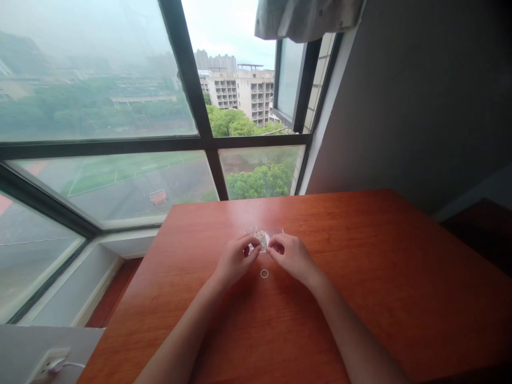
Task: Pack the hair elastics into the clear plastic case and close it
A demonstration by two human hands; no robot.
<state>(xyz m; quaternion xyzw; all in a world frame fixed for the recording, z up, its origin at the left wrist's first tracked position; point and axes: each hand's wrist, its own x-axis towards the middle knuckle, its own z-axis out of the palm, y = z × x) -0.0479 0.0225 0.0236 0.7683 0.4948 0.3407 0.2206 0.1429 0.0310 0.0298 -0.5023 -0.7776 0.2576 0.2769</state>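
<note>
Small pale metallic pieces (256,232) lie in a little heap on the table, partly hidden behind my hands. Beside them is a clear plastic bag (276,232), its lower part covered by my fingers. My left hand (237,257) is closed, thumb and forefinger pinched together at the near edge of the heap. Facing it, my right hand (294,256) pinches the same way in front of the bag. Whatever sits between the fingertips is too small to make out. A pale ring (264,273) lies flat on the wood, just nearer to me than both hands.
The reddish-brown wooden table (384,256) stretches out to the right. Dark-framed windows (208,117) rise behind it and on the left, one pane swung outward. A white plug (56,366) sits in a wall socket at the lower left.
</note>
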